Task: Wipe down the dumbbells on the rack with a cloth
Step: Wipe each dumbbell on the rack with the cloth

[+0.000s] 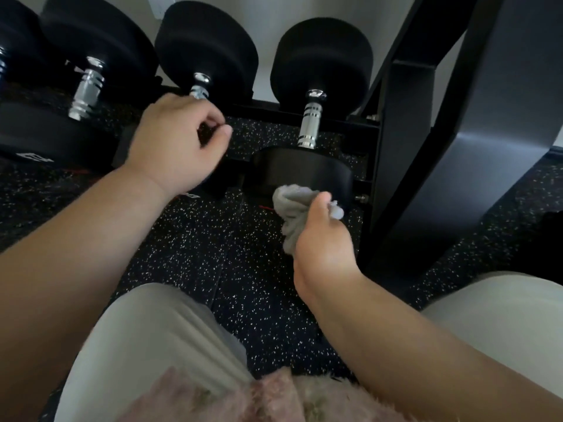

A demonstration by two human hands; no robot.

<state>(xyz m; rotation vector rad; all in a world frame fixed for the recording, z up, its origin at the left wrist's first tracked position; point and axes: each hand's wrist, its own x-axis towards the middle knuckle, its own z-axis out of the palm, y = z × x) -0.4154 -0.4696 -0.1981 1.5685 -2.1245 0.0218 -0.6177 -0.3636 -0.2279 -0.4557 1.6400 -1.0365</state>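
Several black dumbbells with chrome handles lie on the low black rack [377, 153]. My right hand [323, 239] grips a bunched grey cloth [292, 214] just in front of the near head of the rightmost dumbbell [310, 123]. My left hand [179, 141] hovers over the handle of the middle dumbbell [207, 53], its fingers loosely curled and holding nothing. It hides most of that handle and the near head. A third dumbbell [85, 89] lies further left.
The rack's black upright post [475, 123] rises at the right, close to my right hand. Speckled black rubber floor [213, 248] lies under the rack. My knees in light trousers [146, 345] fill the bottom of the view.
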